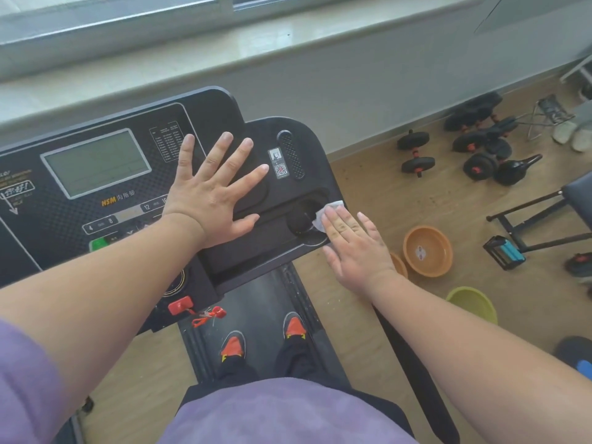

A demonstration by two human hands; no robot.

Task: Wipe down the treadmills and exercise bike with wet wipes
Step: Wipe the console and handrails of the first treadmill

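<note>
wooden floor, black dumbbells by the wall; orange basin, green basin

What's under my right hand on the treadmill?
A white wet wipe, pressed by the right hand at the cup holder of the console. Most of the wipe is hidden beneath the fingers.

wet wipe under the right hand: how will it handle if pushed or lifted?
The wet wipe looks thin and crumpled, so probably floppy and very light. Pressed flat by the right hand beside the cup holder, it likely bunches when pushed.
</note>
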